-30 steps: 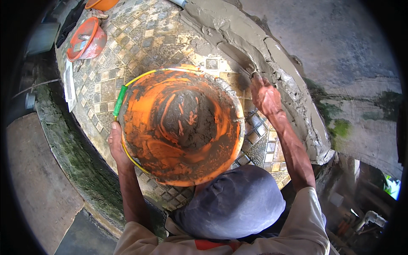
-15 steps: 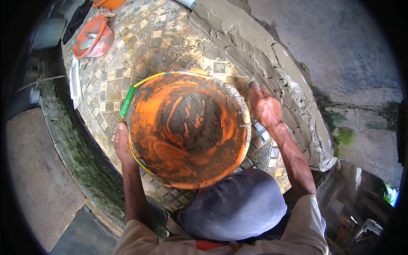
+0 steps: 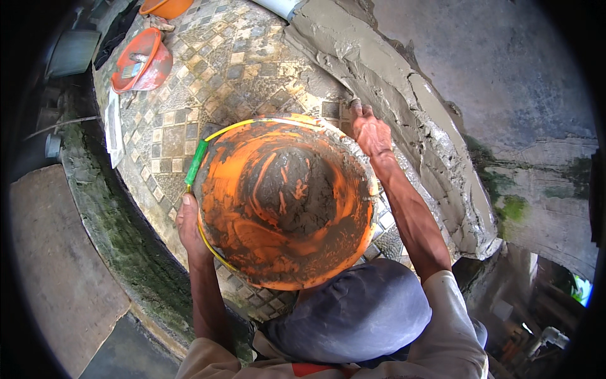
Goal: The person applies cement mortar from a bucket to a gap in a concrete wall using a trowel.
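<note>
A large orange bucket lies open toward me, its inside smeared with grey mortar and a mound of wet mortar at its bottom. Its yellow handle with a green grip lies against the rim. My left hand grips the bucket's left edge, thumb on the outside by the handle; the other fingers are mostly hidden. Beyond the right rim, my right hand is closed, with a small grey end at its fingertips touching the edge of a thick wet mortar band. What it holds is unclear.
Mosaic tiles cover the curved surface beneath the bucket. A small orange tub with something in it stands at far left, and a pale pipe at the top. A mossy ledge runs along the left. A grey cap blocks the lower middle.
My right hand has moved away from me and slightly left along the mortar's edge. The bucket and my left hand sit slightly lower and further right in view, as the view shifts.
</note>
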`<state>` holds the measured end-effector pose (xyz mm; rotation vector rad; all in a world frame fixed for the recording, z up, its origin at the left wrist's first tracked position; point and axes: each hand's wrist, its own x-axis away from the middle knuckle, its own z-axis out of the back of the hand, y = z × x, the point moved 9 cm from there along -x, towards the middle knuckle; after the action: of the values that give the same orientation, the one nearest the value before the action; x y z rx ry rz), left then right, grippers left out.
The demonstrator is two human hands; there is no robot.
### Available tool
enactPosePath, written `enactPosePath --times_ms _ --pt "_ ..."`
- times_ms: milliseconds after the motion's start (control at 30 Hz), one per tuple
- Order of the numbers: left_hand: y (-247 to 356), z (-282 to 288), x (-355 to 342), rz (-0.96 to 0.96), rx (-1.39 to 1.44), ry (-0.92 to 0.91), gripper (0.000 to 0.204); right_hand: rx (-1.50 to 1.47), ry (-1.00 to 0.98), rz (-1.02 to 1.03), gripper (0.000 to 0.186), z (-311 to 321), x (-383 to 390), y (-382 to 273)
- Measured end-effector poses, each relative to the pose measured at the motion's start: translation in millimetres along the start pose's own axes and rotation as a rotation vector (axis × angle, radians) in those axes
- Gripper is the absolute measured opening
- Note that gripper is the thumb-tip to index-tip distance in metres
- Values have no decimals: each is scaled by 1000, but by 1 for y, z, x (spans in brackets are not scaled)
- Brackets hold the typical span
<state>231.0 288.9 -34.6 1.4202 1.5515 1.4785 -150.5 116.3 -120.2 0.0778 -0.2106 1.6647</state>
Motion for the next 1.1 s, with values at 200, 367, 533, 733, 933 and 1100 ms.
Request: enactPosePath --times_ms 200,367,533,733,933,1100 --pt "-3 2 -1 16 -22 -6 59 -160 198 -47 50 19 6 25" --pt "-1 3 0 8 -7 -11 59 -264 135 -47 48 46 14 30" --pt "-1 0 -3 5 -45 -17 58 -276 344 77 47 66 32 47" --pt "-2 11 1 -9 -22 -20 58 11 -93 23 57 31 43 -7" --pt "-1 -6 -2 12 -31 -38 58 79 11 131 53 -35 -10 -11" --pt "-1 9 2 19 -39 -11 57 -40 27 35 50 4 -43 -45"
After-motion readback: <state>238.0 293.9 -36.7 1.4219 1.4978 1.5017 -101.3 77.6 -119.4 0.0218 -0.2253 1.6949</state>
